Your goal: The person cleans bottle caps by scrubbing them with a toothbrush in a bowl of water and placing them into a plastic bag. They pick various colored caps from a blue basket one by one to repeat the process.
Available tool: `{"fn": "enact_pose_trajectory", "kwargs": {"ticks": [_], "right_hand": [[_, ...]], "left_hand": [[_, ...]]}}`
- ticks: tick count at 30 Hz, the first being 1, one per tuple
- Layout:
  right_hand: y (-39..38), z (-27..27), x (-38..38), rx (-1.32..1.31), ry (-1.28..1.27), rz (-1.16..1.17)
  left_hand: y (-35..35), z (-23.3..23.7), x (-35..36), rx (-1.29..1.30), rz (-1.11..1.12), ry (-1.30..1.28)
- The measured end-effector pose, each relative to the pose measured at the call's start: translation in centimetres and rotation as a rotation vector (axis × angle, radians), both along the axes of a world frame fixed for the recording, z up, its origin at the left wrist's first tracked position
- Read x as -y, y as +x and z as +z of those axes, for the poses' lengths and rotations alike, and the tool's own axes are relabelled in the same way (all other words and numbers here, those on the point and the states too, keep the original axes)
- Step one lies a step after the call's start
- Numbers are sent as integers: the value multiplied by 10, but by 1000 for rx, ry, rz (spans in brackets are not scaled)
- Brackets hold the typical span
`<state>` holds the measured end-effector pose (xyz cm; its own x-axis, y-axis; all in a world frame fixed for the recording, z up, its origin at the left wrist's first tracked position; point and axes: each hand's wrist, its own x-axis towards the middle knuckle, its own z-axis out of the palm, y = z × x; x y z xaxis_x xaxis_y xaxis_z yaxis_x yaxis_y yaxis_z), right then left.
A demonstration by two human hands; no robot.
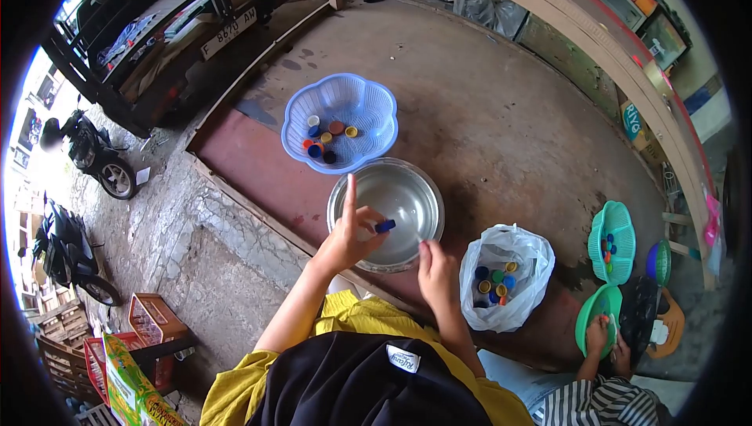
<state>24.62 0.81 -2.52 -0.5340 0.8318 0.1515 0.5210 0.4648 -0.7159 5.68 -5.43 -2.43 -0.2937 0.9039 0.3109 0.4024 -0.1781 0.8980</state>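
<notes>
Between the thumb and fingers of my left hand (349,239) is a dark blue bottle cap (385,226), held over a shiny metal bowl (429,195). The index finger points straight up. The bowl appears to hold clear water. My right hand (439,275) is at the bowl's near right rim, its fingers drawn together; whatever they may hold is hidden. Behind the bowl stands a blue plastic basket (368,105) with several coloured bottle caps (337,127). Right of my right hand, a white plastic bag (526,261) holds more coloured bottle caps (495,281).
A co-worker in a striped sleeve (576,398) has both hands at a green basket (589,312) on the right. Beyond it lies another green basket (623,226) with small caps. A wooden beam (619,58) crosses the brown tabletop (517,144). Motorbikes (98,152) stand at left.
</notes>
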Motion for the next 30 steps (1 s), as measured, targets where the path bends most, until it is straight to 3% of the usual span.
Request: {"fn": "enact_pose_trajectory", "kwargs": {"ticks": [2, 6, 8, 11, 14, 15, 16, 19, 23, 24, 26, 28, 30], "right_hand": [[4, -2, -4, -129, 43, -62], [-2, 20, 16, -191, 186, 195], [2, -7, 0, -141, 2, 82], [7, -8, -6, -144, 48, -67], [2, 21, 21, -199, 211, 205], [1, 8, 20, -176, 225, 202], [3, 1, 15, -54, 85, 78], [9, 1, -1, -117, 29, -151], [6, 17, 22, -207, 193, 194], [5, 15, 19, -12, 140, 180], [9, -17, -1, -14, 39, 15], [9, -2, 4, -156, 45, -50], [6, 19, 21, -254, 124, 116]], "left_hand": [[-3, 0, 0, 2, 31, 11], [-4, -3, 4, -4, 31, 11], [-4, -4, 7, -32, 31, 25], [-6, -6, 5, -67, 39, 32], [-4, -4, 8, -50, 31, 0], [-3, -1, 7, -56, 26, 0], [-1, 0, 8, -61, 26, -2], [-3, -1, 10, 57, -31, 40], [-1, 3, 15, 309, -98, -59], [-1, 4, 14, 291, -102, -51], [-3, 4, 14, 257, -101, -43], [-5, 4, 12, 239, -85, -43], [-3, 2, 17, 234, -84, -43]]}}
